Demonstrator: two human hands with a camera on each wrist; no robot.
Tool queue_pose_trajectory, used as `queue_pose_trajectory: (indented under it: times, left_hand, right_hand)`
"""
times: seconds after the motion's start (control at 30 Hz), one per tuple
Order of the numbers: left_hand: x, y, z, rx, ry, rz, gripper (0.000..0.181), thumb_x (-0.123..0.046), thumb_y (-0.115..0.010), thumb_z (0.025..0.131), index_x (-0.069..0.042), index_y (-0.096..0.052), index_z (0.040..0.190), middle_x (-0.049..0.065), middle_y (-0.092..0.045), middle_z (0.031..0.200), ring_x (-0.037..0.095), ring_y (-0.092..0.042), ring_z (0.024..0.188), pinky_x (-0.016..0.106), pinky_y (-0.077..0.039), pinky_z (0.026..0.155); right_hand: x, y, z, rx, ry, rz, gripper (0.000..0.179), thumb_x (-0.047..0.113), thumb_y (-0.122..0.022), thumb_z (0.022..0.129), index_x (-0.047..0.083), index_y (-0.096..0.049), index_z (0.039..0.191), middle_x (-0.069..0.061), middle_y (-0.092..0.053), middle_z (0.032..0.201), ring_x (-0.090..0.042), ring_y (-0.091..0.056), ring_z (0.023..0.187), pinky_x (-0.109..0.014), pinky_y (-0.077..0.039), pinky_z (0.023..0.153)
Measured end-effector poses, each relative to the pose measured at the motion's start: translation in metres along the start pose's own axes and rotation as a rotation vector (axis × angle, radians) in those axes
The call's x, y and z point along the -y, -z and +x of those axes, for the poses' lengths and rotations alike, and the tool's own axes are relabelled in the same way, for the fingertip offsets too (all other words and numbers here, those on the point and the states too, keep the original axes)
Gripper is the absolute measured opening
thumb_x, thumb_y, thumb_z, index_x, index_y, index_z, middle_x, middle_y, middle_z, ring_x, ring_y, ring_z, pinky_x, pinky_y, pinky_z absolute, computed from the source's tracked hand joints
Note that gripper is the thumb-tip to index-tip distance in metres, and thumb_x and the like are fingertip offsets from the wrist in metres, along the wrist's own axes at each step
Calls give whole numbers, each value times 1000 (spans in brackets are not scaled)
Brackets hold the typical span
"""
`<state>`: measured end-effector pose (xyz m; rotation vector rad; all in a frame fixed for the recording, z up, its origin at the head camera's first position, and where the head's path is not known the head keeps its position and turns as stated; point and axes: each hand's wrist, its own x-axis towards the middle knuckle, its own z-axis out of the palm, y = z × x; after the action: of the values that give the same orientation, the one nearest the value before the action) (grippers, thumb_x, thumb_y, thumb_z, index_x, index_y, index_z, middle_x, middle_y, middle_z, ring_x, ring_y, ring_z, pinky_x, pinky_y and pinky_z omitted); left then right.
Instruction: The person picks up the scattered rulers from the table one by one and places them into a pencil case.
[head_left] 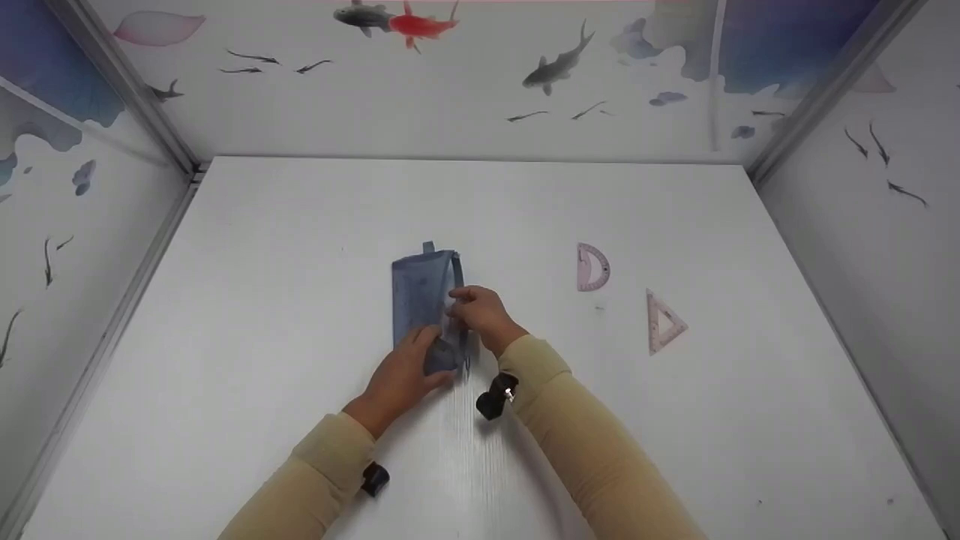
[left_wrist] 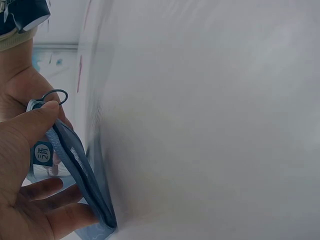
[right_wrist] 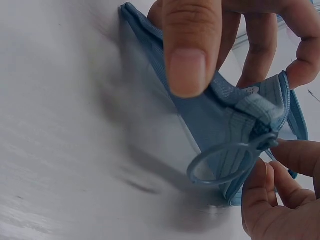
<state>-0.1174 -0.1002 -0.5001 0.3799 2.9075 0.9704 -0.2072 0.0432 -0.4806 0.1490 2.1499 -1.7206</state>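
A blue zip pencil case (head_left: pixel 420 289) lies lengthwise in front of the person, with its long zipped side to the right. The left hand (head_left: pixel 405 375) grips its near end, the thumb beside the zip's ring pull (right_wrist: pixel 230 146). At the zipped edge the right hand (head_left: pixel 484 315) holds the fabric, thumb on the near face and fingers on the far side. The zip stands parted there. Through the left wrist view, a blue label (left_wrist: pixel 43 153) with white writing shows on the case. Most of the inside is hidden.
To the right on the white table (head_left: pixel 300 465) lie a pink clear protractor (head_left: pixel 583 268) and a pink clear set square (head_left: pixel 653 322). White panels with painted fish enclose the back and both sides.
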Motion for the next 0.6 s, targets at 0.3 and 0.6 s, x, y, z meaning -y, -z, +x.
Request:
queue_pose_trajectory:
  times: [0.3,0.6]
  left_hand:
    - [1,-1,0,5,-11,1,68,-25,-79,82,-5,-44,137,18,-47,135,33,-50,123,47,-43,100]
    - [0,-2,-1,-8,-16,21,67,-26,-79,82,-5,-45,136,19,-49,133,33,-53,119,48,-45,97]
  right_hand:
    - [0,3,-2,9,25,20,37,2,-58,90,-2,-58,126,-15,-62,112,-16,-59,88,-28,-48,74]
    - [0,10,-4,3,27,58,37,1,-61,90,-3,-57,127,-13,-59,109,-18,-59,90,-38,-52,87]
